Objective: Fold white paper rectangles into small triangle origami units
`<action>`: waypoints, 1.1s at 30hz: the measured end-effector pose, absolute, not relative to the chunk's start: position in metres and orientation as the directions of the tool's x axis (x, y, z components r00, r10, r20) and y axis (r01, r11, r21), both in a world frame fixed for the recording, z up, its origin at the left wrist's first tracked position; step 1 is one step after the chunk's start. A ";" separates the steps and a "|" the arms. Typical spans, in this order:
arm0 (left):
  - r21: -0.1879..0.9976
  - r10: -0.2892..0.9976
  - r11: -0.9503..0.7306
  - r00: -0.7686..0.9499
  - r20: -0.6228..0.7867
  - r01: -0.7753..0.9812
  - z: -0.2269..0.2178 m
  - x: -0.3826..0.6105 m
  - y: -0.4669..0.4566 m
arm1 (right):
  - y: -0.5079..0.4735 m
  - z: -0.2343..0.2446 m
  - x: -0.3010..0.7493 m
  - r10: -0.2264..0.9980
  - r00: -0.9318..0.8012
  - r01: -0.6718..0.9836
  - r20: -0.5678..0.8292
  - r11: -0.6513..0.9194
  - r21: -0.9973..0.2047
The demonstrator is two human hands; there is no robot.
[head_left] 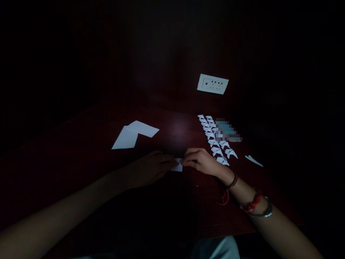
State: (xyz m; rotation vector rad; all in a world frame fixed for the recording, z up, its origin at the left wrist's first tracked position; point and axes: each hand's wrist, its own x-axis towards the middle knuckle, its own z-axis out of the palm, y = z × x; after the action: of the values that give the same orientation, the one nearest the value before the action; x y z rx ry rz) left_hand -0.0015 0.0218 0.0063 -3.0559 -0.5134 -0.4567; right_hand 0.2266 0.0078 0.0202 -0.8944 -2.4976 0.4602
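A small piece of white paper (177,168), which looks folded, lies low over the dark red table between my two hands. My left hand (155,166), in shadow and with a ring on one finger, has its fingertips closed on the paper's left part and covers much of it. At the upper right corner of the paper, my right hand (201,160) pinches with thumb and fingers. Several small folded white paper pieces (211,140) stand in two rows just beyond my right hand.
Two overlapping white paper sheets (125,138) lie at the back left of the table (172,126). A phone-like, pixelated object (230,131) sits beside the folded rows. Thin white strips (253,160) are farther right. A socket plate (212,84) is on the back wall.
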 end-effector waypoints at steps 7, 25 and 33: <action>0.090 0.387 -0.922 0.880 0.275 0.377 0.009 0.000 0.019 | 0.010 0.019 0.228 0.658 -0.693 0.543 0.293 0.745 -0.388; 0.053 0.374 -0.926 0.886 0.273 0.374 0.009 0.001 0.018 | 0.002 0.029 0.230 0.644 -0.739 0.593 0.199 0.762 -0.260; 0.088 0.386 -0.922 0.883 0.266 0.376 0.012 -0.001 0.017 | 0.002 0.028 0.229 0.658 -0.724 0.617 0.207 0.752 -0.230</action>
State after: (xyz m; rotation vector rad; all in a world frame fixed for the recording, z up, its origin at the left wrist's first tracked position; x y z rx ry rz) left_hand -0.0007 0.0169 0.0123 -3.0817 -0.6236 -0.4458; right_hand 0.2288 0.0021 0.0279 -0.9952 -2.6763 0.2100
